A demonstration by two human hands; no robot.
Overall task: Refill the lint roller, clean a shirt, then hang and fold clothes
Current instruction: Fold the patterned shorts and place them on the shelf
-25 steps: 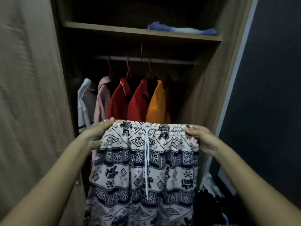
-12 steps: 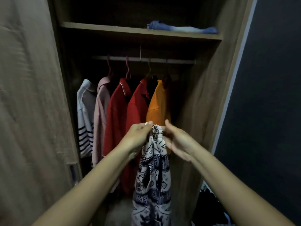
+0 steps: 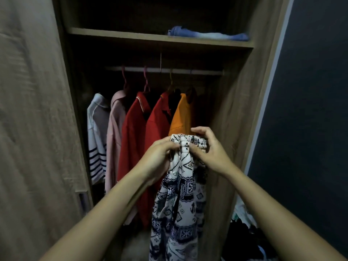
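Observation:
White trousers with a dark geometric print (image 3: 178, 200) hang folded lengthwise in front of the open wardrobe. My left hand (image 3: 160, 159) grips the bunched waistband from the left. From the right, my right hand (image 3: 209, 149) pinches the same waistband, fingers curled over its top edge. The legs drop straight down between my forearms. Behind them hang several shirts on hangers from the rail (image 3: 163, 70): a striped white one (image 3: 98, 136), a pink one (image 3: 115, 132), two red ones (image 3: 135, 136) and an orange one (image 3: 181, 115).
Folded blue jeans (image 3: 207, 33) lie on the upper shelf (image 3: 116, 34). The wardrobe door (image 3: 33, 129) stands open at the left. A dark wall (image 3: 305, 110) is at the right, with a heap of clothes (image 3: 244, 232) low down beside it.
The trousers were held spread wide by the waistband; my hands came together and folded them in half lengthwise. Both hands now grip the bunched waistband more tightly, slightly right of before.

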